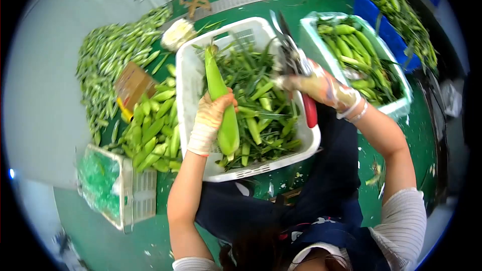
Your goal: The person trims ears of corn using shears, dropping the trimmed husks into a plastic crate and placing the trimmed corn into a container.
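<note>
My left hand [213, 113], in a pale work glove, is closed around an ear of corn [229, 135] in its green husk. The ear stands nearly lengthwise in my view, over the left part of a white plastic crate [187, 135]. Cut green husk pieces and leaves [258, 90] fill much of this crate. My gloved right hand [329, 88] is closed on shears [291, 52] at the crate's right side. Their blades point up and away, and a red handle [310, 111] shows below the hand. The right hand and shears are blurred by motion.
Unhusked ears [155, 130] are heaped left of the crate, by a cardboard piece [135, 85]. Farther left lies a wide pile of green pods or ears [113, 52]. A lined crate [396, 55] of corn stands right, a blue bin [365, 7] behind it. Green bags [98, 183] fill a basket.
</note>
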Demonstrator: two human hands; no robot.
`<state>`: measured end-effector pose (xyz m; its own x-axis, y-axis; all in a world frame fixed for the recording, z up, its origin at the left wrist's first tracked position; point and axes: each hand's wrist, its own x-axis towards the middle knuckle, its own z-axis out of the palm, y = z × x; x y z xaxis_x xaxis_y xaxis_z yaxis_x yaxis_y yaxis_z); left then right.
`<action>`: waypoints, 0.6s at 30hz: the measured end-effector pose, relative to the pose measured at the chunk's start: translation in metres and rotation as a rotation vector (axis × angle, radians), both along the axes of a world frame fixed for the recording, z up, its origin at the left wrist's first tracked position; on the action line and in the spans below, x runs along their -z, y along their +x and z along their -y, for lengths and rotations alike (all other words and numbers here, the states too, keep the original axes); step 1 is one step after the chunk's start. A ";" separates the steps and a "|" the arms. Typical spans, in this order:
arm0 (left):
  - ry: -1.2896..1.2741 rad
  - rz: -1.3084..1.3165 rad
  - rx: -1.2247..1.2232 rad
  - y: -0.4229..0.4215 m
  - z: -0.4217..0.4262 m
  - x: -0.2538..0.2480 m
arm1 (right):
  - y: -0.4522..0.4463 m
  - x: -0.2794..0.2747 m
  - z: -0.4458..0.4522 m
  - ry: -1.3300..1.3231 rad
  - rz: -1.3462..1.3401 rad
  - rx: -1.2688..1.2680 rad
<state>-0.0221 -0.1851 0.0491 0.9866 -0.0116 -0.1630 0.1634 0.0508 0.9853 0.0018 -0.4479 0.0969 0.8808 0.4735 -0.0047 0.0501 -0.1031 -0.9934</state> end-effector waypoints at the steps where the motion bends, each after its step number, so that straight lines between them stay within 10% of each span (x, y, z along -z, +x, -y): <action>1: 0.023 -0.028 -0.046 -0.003 -0.020 0.007 | 0.002 0.018 -0.001 -0.240 0.127 -0.020; 6: -0.016 -0.146 0.033 -0.015 -0.061 0.009 | -0.004 0.055 -0.046 -0.682 0.221 -0.337; 12: 0.195 -0.215 0.391 -0.020 -0.069 0.002 | 0.027 0.053 -0.086 -0.460 0.340 -0.529; 18: 0.498 -0.041 0.159 -0.012 -0.102 0.012 | 0.024 0.066 -0.076 -0.373 -0.146 -0.372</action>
<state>-0.0340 -0.0834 0.0368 0.9717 -0.0717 -0.2252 0.1699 -0.4506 0.8764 0.0262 -0.3722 0.0309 0.6321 0.6955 -0.3417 0.0143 -0.4514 -0.8922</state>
